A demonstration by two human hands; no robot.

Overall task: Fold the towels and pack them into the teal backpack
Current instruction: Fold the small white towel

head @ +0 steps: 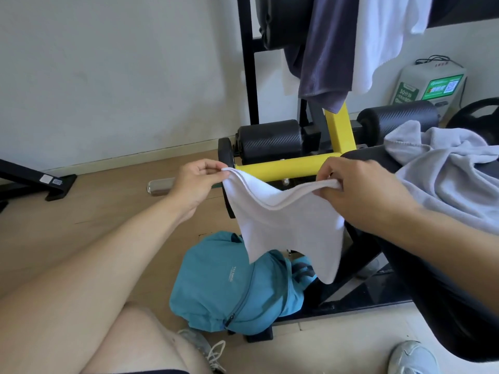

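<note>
We are holding a white towel [286,225] up in the air above the floor, each hand pinching one top corner. Our left hand [195,182] is gripping the left corner between thumb and fingertips, the other fingers curled in; our right hand [359,193] is closing fingers and thumb around the right corner. The top edge is sagging between the two hands, and the doubled cloth is hanging down in two loose tails.

The teal backpack [232,287] is lying on the wooden floor [108,211] directly beneath the towel, slumped against the black base of a gym machine, its zipper running down the front; the towel's lower edge is hanging in front of its top. To our right, a light grey towel [445,174] is lying crumpled on the black padded bench [432,292]. Behind, a dark blue towel [324,55] and another white towel [383,36] are draping over the machine's upper pad, above its yellow frame [286,167].
</note>
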